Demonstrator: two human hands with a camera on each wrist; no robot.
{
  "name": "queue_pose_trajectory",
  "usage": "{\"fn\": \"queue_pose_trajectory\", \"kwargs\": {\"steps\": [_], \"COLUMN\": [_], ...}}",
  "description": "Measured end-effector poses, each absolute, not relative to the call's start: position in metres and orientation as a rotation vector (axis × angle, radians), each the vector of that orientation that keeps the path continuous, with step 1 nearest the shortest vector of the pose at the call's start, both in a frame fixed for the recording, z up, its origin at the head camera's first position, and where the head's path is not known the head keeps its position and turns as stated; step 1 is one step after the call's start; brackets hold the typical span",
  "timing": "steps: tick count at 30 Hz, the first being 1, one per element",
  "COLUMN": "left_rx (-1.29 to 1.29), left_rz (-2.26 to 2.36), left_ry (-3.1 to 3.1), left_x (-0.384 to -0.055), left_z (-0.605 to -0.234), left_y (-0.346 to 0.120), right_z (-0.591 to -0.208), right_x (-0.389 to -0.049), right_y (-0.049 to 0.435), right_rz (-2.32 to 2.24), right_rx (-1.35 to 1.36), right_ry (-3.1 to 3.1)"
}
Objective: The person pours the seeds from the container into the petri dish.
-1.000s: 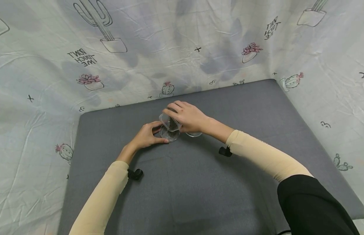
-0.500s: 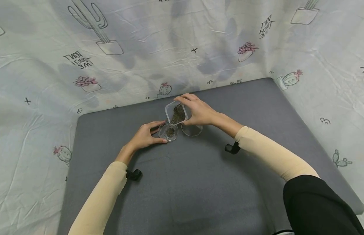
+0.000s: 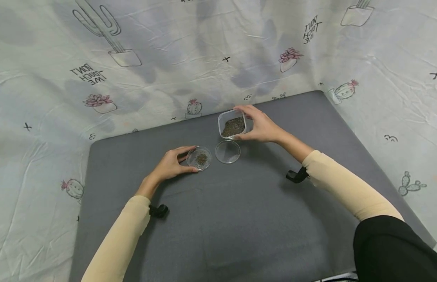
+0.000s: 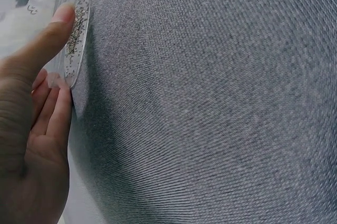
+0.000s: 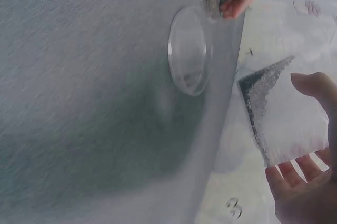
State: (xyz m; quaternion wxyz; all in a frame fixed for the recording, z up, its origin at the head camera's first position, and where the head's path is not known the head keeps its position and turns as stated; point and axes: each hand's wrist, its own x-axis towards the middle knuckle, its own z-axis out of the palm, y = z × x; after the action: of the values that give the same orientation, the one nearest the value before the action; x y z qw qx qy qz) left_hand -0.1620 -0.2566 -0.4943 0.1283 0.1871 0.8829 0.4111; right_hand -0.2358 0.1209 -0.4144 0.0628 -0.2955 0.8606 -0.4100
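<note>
A clear petri dish [image 3: 193, 161] with a small heap of brown, grainy material [image 3: 201, 159] stands on the grey table. My left hand [image 3: 170, 165] grips its left side, thumb at the near rim and fingers at the far rim. My right hand [image 3: 261, 126] holds a clear square plastic tub [image 3: 222, 117] by its sides; dark brown grains [image 3: 234, 127] lie in it. The tub is tilted and raised off the table, as the right wrist view shows. Between the hands, a second clear round dish or lid [image 3: 228, 152] lies on the table.
Grey cloth covers the table [image 3: 218, 219], whose far edge meets a hanging white curtain [image 3: 162, 78] printed with cacti. A black strap [image 3: 158, 211] sits on the left wrist and another strap [image 3: 297, 175] on the right.
My right hand has carried the tub from over the petri dish up and to the right, and turned it more upright. The left hand stays on the petri dish. The second dish is now uncovered.
</note>
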Motion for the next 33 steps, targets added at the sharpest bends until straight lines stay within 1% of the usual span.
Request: {"fn": "queue_pose_trajectory", "kwargs": {"steps": [9,19,26,33], "left_rx": [0.547,0.540,0.541,0.526], "left_rz": [1.197,1.182,1.207,1.237], "left_ry": [2.562,2.573,2.554,2.524], "left_x": [-0.162,-0.162,-0.162,-0.162], "left_z": [-0.494,-0.494,-0.492,-0.490], "left_y": [-0.256,-0.255,-0.257,-0.254], "right_z": [-0.425,-0.445,-0.457,-0.466], "right_x": [-0.233,-0.232,-0.231,-0.233], "right_y": [0.161,0.209,0.226,0.231], "right_rz": [-1.340,-1.409,-1.424,-1.481], "right_rx": [-0.738,-0.634,-0.534,-0.506], "right_ry": [2.533,2.400,2.335,2.276]}}
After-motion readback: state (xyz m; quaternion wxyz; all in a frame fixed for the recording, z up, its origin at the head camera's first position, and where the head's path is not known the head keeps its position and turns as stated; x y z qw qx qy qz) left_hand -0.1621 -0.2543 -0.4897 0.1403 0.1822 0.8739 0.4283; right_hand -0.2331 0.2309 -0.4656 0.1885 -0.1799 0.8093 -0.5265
